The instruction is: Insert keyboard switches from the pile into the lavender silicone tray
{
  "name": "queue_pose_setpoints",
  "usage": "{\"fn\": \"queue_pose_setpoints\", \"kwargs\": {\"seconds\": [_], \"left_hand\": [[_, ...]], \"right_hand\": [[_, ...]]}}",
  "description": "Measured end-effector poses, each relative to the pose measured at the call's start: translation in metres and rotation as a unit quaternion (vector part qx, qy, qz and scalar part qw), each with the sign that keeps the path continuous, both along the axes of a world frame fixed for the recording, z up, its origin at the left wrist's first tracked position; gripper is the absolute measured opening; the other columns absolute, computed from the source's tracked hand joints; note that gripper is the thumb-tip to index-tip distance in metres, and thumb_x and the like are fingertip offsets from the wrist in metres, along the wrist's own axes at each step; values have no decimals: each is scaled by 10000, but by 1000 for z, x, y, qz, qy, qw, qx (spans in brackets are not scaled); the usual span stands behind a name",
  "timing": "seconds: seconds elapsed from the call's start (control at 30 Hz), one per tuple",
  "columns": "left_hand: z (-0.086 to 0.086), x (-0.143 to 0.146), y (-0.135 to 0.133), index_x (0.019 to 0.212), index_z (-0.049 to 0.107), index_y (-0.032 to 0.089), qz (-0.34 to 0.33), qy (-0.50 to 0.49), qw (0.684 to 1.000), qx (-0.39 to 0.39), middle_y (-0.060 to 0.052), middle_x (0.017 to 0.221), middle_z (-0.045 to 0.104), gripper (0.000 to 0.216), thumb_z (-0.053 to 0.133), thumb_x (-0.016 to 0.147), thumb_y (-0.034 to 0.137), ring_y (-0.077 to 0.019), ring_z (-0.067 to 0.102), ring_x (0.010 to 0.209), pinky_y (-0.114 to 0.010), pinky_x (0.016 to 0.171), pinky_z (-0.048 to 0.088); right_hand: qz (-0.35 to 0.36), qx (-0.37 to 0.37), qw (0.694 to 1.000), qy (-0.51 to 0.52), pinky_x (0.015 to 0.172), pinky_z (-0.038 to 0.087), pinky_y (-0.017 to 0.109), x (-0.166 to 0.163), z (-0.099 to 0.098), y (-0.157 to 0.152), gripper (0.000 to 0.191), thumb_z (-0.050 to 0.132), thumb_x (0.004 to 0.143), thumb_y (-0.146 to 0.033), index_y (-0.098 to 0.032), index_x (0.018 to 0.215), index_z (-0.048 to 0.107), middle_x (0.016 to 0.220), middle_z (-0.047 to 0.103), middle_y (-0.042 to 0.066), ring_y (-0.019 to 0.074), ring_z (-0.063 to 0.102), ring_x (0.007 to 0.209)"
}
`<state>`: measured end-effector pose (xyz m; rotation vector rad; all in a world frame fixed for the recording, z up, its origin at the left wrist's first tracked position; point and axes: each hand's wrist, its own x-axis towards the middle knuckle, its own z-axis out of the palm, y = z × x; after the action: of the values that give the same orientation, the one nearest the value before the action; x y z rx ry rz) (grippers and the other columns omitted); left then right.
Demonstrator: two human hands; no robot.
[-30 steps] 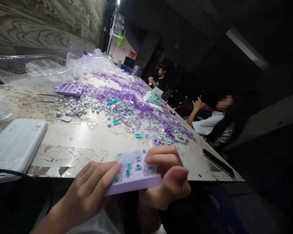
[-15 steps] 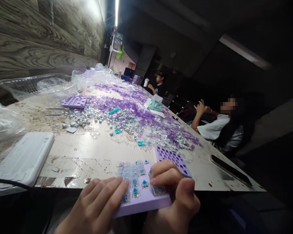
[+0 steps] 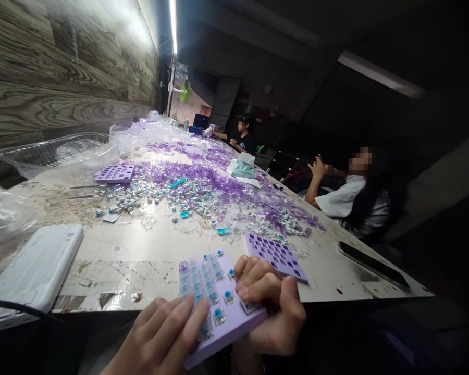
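Note:
Both my hands hold a lilac plastic tray (image 3: pixel 219 297) at the near edge of the table; several clear and teal keyboard switches sit in its holes. My left hand (image 3: pixel 162 338) grips its near left side with fingers curled over the top. My right hand (image 3: pixel 271 307) clasps its right side, fingers pressed on the switches and thumb up. Just beyond my right hand lies a second lilac tray (image 3: pixel 275 255) with bare holes.
Loose purple, clear and teal switch parts (image 3: pixel 203 192) cover the table (image 3: pixel 140 255). A third lilac tray (image 3: pixel 114 173), a clear plastic bin (image 3: pixel 58 153), a white flat box (image 3: pixel 39 268), a black phone (image 3: pixel 373 265). Two other people sit along the right side.
The held tray has turned, its far end swinging left and its near edge dipping. The view has tipped up slightly and the second lilac tray now shows fully beyond my right hand.

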<state>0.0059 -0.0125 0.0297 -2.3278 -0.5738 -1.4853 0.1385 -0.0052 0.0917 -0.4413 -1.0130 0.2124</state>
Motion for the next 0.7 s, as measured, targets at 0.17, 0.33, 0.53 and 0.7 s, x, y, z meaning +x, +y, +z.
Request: {"fn": "queue_pose_setpoints", "kwargs": {"seconds": [0.17, 0.33, 0.53, 0.7], "left_hand": [[-1, -6, 0, 1156, 627, 48, -14, 1, 1000, -3, -143, 1114, 629, 323, 394, 933, 32, -194, 583, 1036, -317, 802, 442], [-1, -11, -2, 1127, 675, 156, 45, 30, 997, 62, -87, 1118, 613, 304, 460, 945, 43, -148, 545, 952, -314, 854, 368], [-6, -18, -1, 1074, 702, 322, 99, 34, 993, 55, 12, 1162, 636, 301, 540, 934, 111, -103, 558, 951, -284, 1094, 311], [-24, -35, 21, 1355, 501, 347, -24, -138, 988, -68, -20, 1465, 432, 446, 518, 932, 206, -210, 535, 1252, -310, 989, 533]], "right_hand": [[-121, -121, 980, -105, 642, 405, 293, 24, -16, -12, 377, 451, 933, -473, -190, 739, 608, 746, 523, 10, 143, 515, 718], [71, -379, 897, -218, 456, 289, 242, 56, -30, -33, 513, 476, 877, -633, -189, 620, 468, 571, 354, -42, 97, 348, 514], [359, -458, 801, -142, 470, 368, 200, 66, -34, -31, 360, 614, 825, -499, -148, 747, 607, 621, 498, -19, 69, 425, 504], [449, -437, 775, -86, 458, 451, 191, 54, -46, -26, 351, 699, 755, -475, -139, 859, 702, 664, 592, 3, 78, 505, 500]]}}
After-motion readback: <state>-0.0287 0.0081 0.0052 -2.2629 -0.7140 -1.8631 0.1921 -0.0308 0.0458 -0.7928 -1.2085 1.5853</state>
